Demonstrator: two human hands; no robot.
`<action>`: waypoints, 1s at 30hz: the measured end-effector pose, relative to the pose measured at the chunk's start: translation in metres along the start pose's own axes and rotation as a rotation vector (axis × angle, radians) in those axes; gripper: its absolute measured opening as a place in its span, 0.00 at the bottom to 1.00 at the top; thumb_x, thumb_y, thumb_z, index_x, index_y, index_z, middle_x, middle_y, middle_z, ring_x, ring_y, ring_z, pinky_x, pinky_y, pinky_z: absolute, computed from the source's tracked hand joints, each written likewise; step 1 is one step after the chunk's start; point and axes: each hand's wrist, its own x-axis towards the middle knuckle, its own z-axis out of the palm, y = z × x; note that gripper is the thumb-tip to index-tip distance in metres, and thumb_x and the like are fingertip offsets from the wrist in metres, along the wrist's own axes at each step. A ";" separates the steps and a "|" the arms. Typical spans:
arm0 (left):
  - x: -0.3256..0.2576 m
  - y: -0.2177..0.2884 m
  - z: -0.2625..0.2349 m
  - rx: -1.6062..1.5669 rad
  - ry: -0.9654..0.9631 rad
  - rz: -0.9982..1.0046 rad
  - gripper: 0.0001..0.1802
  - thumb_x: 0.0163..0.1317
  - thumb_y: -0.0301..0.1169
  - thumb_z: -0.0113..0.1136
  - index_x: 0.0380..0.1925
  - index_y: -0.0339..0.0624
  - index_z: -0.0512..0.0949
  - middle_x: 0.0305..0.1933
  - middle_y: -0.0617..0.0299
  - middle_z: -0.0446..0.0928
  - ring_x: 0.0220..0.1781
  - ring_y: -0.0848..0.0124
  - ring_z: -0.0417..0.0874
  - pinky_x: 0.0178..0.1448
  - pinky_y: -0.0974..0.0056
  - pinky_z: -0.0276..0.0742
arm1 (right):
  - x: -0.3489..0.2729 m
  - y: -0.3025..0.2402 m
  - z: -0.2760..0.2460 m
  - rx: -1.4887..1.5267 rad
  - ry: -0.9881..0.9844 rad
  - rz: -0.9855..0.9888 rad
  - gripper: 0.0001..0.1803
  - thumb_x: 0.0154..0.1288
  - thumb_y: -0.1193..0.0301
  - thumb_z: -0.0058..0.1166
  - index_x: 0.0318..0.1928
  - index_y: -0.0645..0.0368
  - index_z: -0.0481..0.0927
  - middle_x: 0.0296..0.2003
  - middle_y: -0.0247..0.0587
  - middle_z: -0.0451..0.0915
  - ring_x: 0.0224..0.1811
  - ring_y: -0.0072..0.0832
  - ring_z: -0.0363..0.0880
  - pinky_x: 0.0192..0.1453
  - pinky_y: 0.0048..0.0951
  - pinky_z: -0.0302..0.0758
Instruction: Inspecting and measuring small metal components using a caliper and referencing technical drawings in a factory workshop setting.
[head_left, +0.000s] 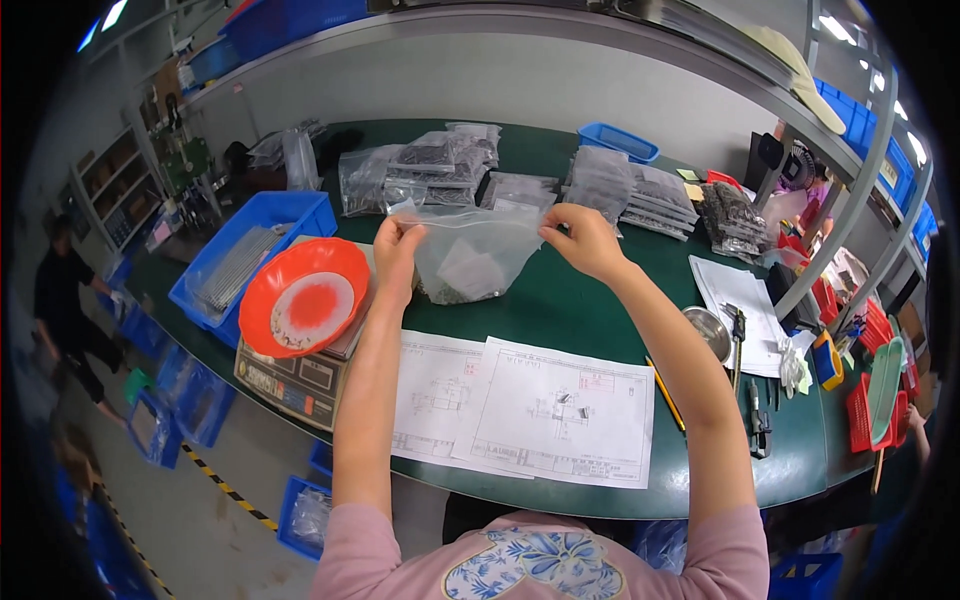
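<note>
Fingers: left hand [398, 243] and right hand [582, 238] each pinch a top corner of the clear soft plastic zip bag [470, 255] | Bag: held above the green table [560, 300], 12 o'clock of the white drawing sheets [530, 405] | Progress: judged loaded with small dark parts, mouth closure apparently pending | Round orange plastic pan [303, 297] at 9 o'clock: near-empty

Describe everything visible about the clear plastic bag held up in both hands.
The clear plastic bag is thin, see-through film, slightly wrinkled, held upright above the green table. The left hand pinches its top left corner and the right hand its top right, stretching the top edge. It hangs with a small heap of dark pieces in its lower part; what they are is too small to tell. A pale patch shows through its middle.
</note>
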 end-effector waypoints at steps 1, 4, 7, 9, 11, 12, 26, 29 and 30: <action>-0.003 0.004 -0.001 0.028 0.034 -0.013 0.10 0.48 0.22 0.52 0.33 0.38 0.70 0.34 0.64 0.71 0.39 0.75 0.71 0.44 0.72 0.65 | -0.001 -0.003 0.002 0.009 0.004 0.002 0.07 0.48 0.67 0.54 0.28 0.56 0.77 0.27 0.38 0.77 0.28 0.34 0.74 0.31 0.33 0.70; -0.019 0.022 0.028 0.687 0.299 0.568 0.14 0.43 0.22 0.54 0.34 0.39 0.71 0.36 0.60 0.71 0.45 0.67 0.70 0.51 0.65 0.63 | -0.009 -0.003 0.002 -0.033 0.038 -0.014 0.05 0.47 0.69 0.53 0.26 0.56 0.76 0.26 0.37 0.77 0.25 0.36 0.74 0.30 0.34 0.69; -0.035 0.058 0.070 1.112 -0.134 0.860 0.17 0.39 0.24 0.57 0.34 0.41 0.72 0.38 0.58 0.70 0.50 0.60 0.67 0.57 0.56 0.57 | -0.017 0.003 0.005 -0.073 0.175 -0.188 0.04 0.46 0.70 0.52 0.24 0.56 0.76 0.24 0.35 0.76 0.25 0.37 0.74 0.28 0.34 0.69; -0.033 0.050 0.083 1.139 -0.283 0.865 0.14 0.40 0.25 0.58 0.32 0.42 0.73 0.37 0.60 0.70 0.49 0.61 0.68 0.57 0.54 0.57 | -0.019 -0.011 0.005 -0.117 0.137 -0.284 0.04 0.47 0.72 0.53 0.23 0.58 0.74 0.22 0.36 0.73 0.22 0.34 0.72 0.23 0.31 0.66; -0.031 0.047 0.088 1.158 -0.435 0.867 0.12 0.40 0.27 0.59 0.29 0.43 0.73 0.35 0.61 0.70 0.47 0.62 0.69 0.57 0.51 0.56 | -0.022 -0.018 0.009 -0.143 0.148 -0.332 0.04 0.47 0.72 0.53 0.23 0.57 0.74 0.22 0.36 0.73 0.21 0.34 0.72 0.22 0.31 0.66; -0.028 0.046 0.090 1.184 -0.478 0.869 0.09 0.40 0.27 0.59 0.26 0.43 0.73 0.33 0.62 0.71 0.45 0.63 0.69 0.57 0.51 0.57 | -0.023 -0.018 0.010 -0.185 0.171 -0.377 0.04 0.47 0.72 0.53 0.23 0.57 0.74 0.22 0.35 0.72 0.21 0.34 0.71 0.21 0.31 0.66; -0.020 0.059 0.076 1.332 -0.524 0.899 0.03 0.44 0.29 0.57 0.19 0.46 0.73 0.26 0.67 0.71 0.37 0.68 0.72 0.59 0.49 0.53 | -0.013 -0.012 -0.003 -0.299 0.165 -0.502 0.05 0.49 0.70 0.51 0.23 0.55 0.69 0.22 0.33 0.70 0.19 0.37 0.71 0.18 0.33 0.64; -0.017 0.063 0.072 1.313 -0.520 0.915 0.03 0.44 0.28 0.57 0.19 0.46 0.73 0.26 0.67 0.70 0.38 0.68 0.72 0.59 0.49 0.53 | -0.009 -0.013 -0.005 -0.291 0.149 -0.494 0.05 0.49 0.70 0.51 0.23 0.55 0.70 0.22 0.33 0.70 0.20 0.36 0.71 0.18 0.33 0.64; -0.017 0.065 0.070 1.319 -0.522 0.914 0.03 0.44 0.28 0.57 0.19 0.46 0.73 0.26 0.67 0.70 0.38 0.68 0.72 0.59 0.49 0.53 | -0.008 -0.012 -0.006 -0.285 0.151 -0.494 0.05 0.49 0.70 0.51 0.23 0.55 0.70 0.22 0.33 0.70 0.20 0.36 0.71 0.18 0.33 0.64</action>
